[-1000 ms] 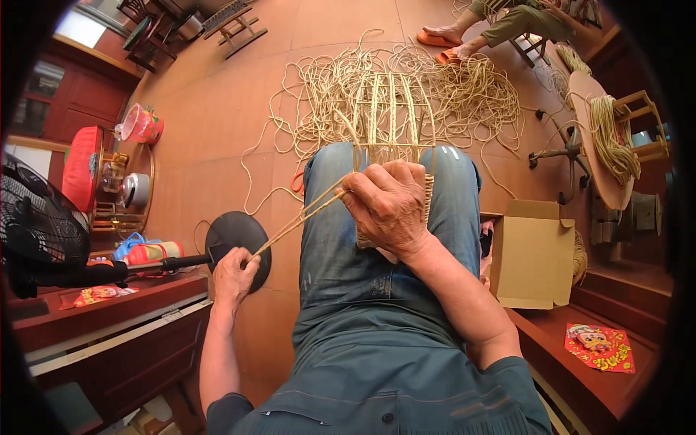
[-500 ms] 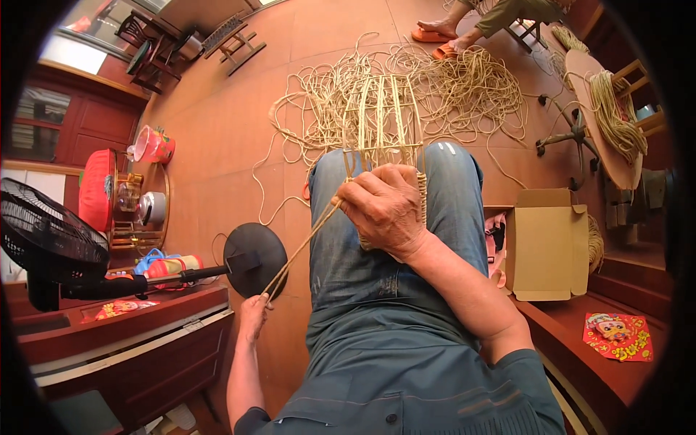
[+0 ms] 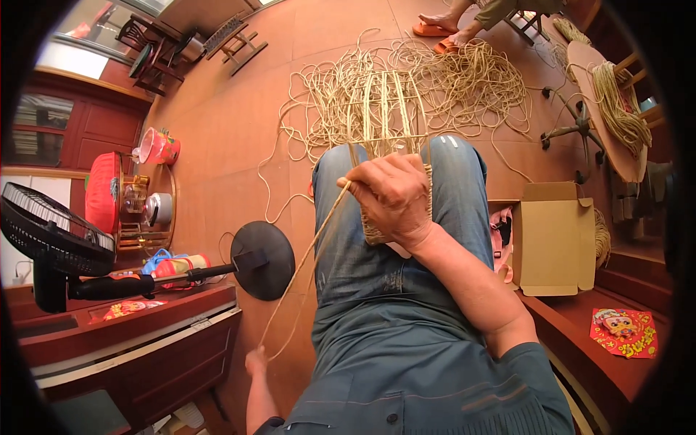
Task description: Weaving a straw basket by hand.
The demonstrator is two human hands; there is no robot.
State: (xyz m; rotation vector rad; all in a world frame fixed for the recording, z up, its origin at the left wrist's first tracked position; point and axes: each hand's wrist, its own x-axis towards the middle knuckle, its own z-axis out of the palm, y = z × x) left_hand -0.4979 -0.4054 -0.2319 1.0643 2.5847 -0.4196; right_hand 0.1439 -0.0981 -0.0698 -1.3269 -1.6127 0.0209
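On my lap lies a partly woven straw piece (image 3: 377, 230), with upright stakes (image 3: 384, 109) rising from it over my knees. My right hand (image 3: 391, 197) presses down on the weave and pinches the strands. Two thin straw strands (image 3: 308, 264) run taut from that hand down to my left hand (image 3: 254, 358), which is drawn far back beside my left hip and closed on their ends. A loose heap of straw cord (image 3: 442, 80) spreads on the tiled floor beyond my knees.
A black standing fan lies along the left, its round base (image 3: 262, 259) by my left knee and its head (image 3: 51, 235) farther left. An open cardboard box (image 3: 554, 239) sits on my right. Another person's sandalled feet (image 3: 442, 32) rest at the top. A round table (image 3: 605, 109) holds more cord.
My left hand has pulled the strands back and down, from beside the fan base to my left hip. My right hand stays on the weave.
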